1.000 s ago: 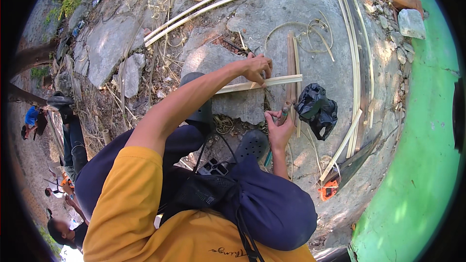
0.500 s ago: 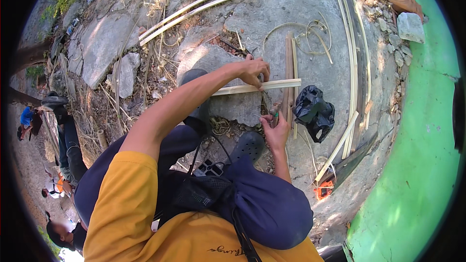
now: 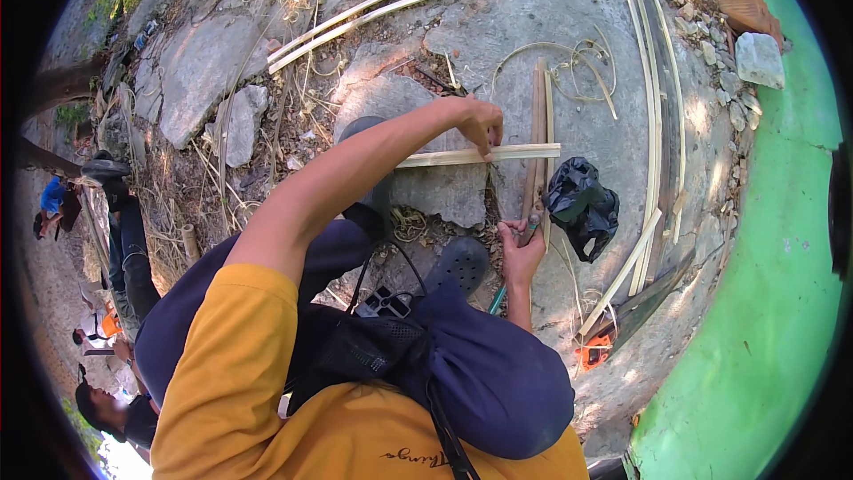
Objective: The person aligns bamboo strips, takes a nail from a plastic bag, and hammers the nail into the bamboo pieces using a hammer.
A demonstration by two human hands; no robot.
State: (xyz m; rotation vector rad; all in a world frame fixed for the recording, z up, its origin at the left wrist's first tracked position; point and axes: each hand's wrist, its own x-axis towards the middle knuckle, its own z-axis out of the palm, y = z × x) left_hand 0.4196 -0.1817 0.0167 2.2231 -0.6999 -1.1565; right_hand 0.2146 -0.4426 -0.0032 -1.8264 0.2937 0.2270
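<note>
My left hand (image 3: 482, 127) is closed, its fingertips pressed on a pale split-bamboo strip (image 3: 524, 152). That strip lies crosswise, its right end over an upright brown wooden strip (image 3: 538, 107) and a thin pale one beside it. Below, my right hand (image 3: 522, 253) is closed round what looks like a hammer. The teal handle (image 3: 498, 300) shows below the hand, and the small dark head (image 3: 534, 218) shows above the fingers, next to the brown strip. My palm hides the middle of the handle. Whether a small thing sits between my left fingertips, I cannot tell.
A crumpled black plastic bag (image 3: 583, 209) lies right of my right hand. Long pale strips (image 3: 653, 124) lie farther right, near an orange tool (image 3: 593, 352) and a saw-like blade (image 3: 653, 298). Broken stone slabs (image 3: 200, 76) cover the left. Other people (image 3: 120, 409) are at the far left.
My right hand has shifted slightly down and turned. It now grips the hammer, whose teal handle shows below it. My left hand stays on the bamboo strip; the whole view has shifted slightly.
</note>
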